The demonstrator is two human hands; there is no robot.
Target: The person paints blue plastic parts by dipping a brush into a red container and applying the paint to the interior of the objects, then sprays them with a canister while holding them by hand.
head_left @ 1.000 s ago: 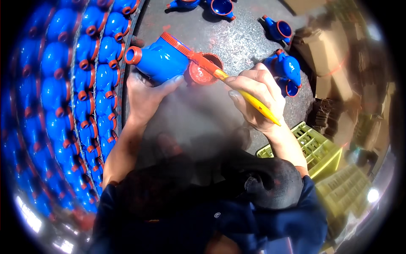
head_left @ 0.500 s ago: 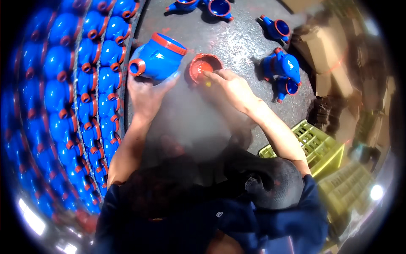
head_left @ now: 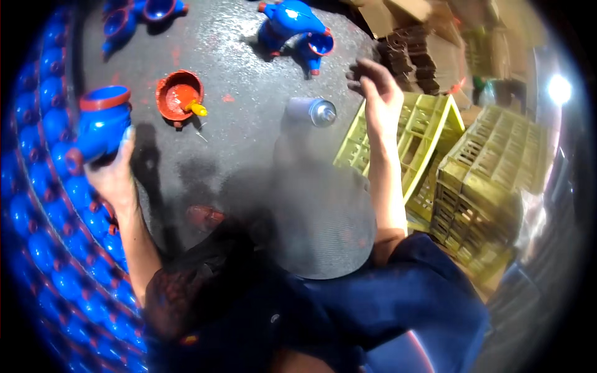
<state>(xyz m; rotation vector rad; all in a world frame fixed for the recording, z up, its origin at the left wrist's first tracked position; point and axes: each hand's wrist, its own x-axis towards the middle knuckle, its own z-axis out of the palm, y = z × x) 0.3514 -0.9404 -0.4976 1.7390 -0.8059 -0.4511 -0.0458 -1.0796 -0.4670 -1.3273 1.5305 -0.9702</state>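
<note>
My left hand (head_left: 115, 177) grips a blue water meter body (head_left: 104, 129) from below, its red-rimmed round mouth facing up and a red-ended side port pointing toward me. Over by a yellow-green plastic crate (head_left: 413, 133), my right hand (head_left: 380, 93) is raised with its fingers apart and nothing in it. A small red pot (head_left: 163, 102) of red paint stands on the grey floor between the hands. The yellow handle (head_left: 198, 109) of a tool, probably a brush, sticks out over its rim.
Rows of blue bodies (head_left: 40, 248) with red ends fill the left side. Several more (head_left: 291, 22) lie at the far side. A pale cylindrical can (head_left: 308, 112) lies near the crate. A second crate (head_left: 488, 161) and cardboard pieces (head_left: 429, 31) are on the right.
My right hand has left the red pot and moved right toward the crate; the yellow-handled tool now rests in the pot. My left hand still holds the body. The view has swung right.
</note>
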